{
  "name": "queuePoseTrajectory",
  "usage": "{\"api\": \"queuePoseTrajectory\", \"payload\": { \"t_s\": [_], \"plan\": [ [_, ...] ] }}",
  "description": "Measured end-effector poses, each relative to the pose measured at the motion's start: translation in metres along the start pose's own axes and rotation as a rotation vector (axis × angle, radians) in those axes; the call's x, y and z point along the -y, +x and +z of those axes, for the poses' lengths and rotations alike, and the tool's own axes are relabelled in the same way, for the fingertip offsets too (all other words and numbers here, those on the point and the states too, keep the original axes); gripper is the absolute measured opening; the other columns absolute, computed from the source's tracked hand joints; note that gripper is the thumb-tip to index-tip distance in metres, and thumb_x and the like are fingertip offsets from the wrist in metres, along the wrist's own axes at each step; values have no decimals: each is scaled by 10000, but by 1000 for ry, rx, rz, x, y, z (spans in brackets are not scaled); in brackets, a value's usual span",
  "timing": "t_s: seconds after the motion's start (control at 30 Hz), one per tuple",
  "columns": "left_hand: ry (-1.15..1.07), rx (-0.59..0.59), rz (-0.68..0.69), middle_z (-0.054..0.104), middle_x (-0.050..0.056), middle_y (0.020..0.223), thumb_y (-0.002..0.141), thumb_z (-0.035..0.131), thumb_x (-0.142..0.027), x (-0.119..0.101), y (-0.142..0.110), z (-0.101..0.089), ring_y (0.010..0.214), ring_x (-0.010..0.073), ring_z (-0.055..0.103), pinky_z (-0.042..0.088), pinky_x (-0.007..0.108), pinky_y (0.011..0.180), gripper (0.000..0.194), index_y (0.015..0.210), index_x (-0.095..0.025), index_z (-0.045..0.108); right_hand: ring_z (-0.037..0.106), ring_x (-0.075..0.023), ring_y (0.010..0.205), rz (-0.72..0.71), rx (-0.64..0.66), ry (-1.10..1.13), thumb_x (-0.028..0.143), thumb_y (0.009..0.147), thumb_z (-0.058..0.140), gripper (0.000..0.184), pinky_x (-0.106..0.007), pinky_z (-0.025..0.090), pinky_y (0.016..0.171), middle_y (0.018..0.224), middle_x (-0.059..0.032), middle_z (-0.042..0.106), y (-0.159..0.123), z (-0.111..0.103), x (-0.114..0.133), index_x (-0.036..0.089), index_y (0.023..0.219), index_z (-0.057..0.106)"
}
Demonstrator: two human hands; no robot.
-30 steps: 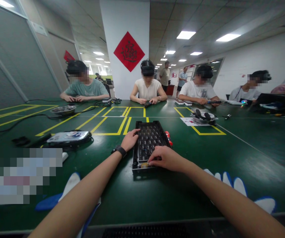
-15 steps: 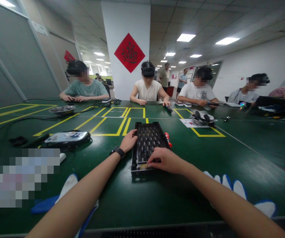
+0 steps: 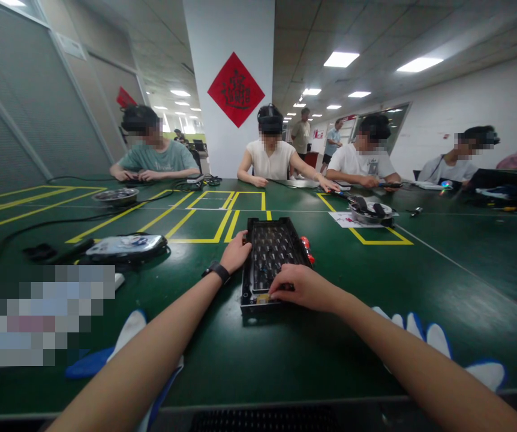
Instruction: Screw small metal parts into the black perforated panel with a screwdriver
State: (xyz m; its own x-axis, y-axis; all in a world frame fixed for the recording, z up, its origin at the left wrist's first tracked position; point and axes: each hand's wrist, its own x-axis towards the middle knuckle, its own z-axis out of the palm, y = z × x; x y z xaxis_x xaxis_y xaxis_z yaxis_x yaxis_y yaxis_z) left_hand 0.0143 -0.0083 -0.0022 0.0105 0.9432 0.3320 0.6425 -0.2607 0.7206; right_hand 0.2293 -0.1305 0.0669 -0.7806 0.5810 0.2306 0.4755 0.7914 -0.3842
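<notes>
A black rectangular case (image 3: pixel 273 246) lies lengthwise before me, its inside showing rows of small shiny pieces too small to name. My left hand (image 3: pixel 237 252) grips its left side, with the thumb at the rim and the other fingers partly hidden. Over the near right corner, my right hand (image 3: pixel 301 287) is closed in a pinch beside a small yellowish piece (image 3: pixel 262 298) at the near end. What those fingertips hold, if anything, cannot be made out. Touching or just beyond the case's right side are red rounded objects (image 3: pixel 307 249).
Blue-and-white gloves (image 3: pixel 438 342) lie under my right forearm, and another glove (image 3: pixel 128 339) is by my left. A silvery device (image 3: pixel 128 245) with cables sits to the left. Metal bowls (image 3: pixel 370 210) stand farther off. People (image 3: pixel 270 159) sit across the green table (image 3: pixel 213 372).
The view has shifted slightly. My hands keep almost the same places on the case. Across the table, a person's arm has stretched farther to the right.
</notes>
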Motion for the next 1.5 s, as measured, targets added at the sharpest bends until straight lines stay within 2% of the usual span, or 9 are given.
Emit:
{"api": "queuePoseTrajectory", "payload": {
  "t_s": [0.37,0.7,0.93,1.1,1.4,1.5],
  "plan": [
    [5,-1,8,573,102,1144,728,438,-201,3,2,1,1023,217,544,414,356,907,516,1239,-131,429,510,-133,751,24,-4,7,331,789,558,198,-242,362,663,789,-38,625,1,2,-1,203,879,678],
    [-21,3,-5,578,98,1141,710,440,-176,1,1,1,1010,214,550,424,352,897,529,1237,-131,445,499,-135,769,-21,-27,-57,289,799,548,176,-240,361,658,783,-45,626,-1,2,2,190,868,675],
    [-62,-61,32,508,108,1252,688,432,-138,6,7,8,1154,210,457,314,340,1021,530,1213,-98,487,495,-130,728,14,-32,-21,316,779,572,177,-241,350,650,750,-40,618,-1,4,-2,182,819,680],
    [-104,-36,21,495,105,1271,694,440,-132,4,6,7,1158,203,461,316,332,1024,542,1234,-96,470,491,-112,682,56,-32,-11,329,785,564,191,-234,343,638,749,-34,596,-1,4,-1,185,823,683],
    [-114,17,-28,422,69,1340,698,462,-139,0,3,4,1234,196,382,266,325,1056,588,1285,-142,421,501,-132,745,16,-55,10,309,774,578,165,-247,362,669,763,-38,620,-1,5,-1,187,829,675],
    [-86,12,-13,419,85,1340,709,450,-145,0,3,4,1233,193,384,262,313,1057,576,1284,-117,420,498,-126,725,7,-53,1,317,776,573,170,-247,359,663,752,-34,616,0,5,-2,186,826,669]
  ]
}}
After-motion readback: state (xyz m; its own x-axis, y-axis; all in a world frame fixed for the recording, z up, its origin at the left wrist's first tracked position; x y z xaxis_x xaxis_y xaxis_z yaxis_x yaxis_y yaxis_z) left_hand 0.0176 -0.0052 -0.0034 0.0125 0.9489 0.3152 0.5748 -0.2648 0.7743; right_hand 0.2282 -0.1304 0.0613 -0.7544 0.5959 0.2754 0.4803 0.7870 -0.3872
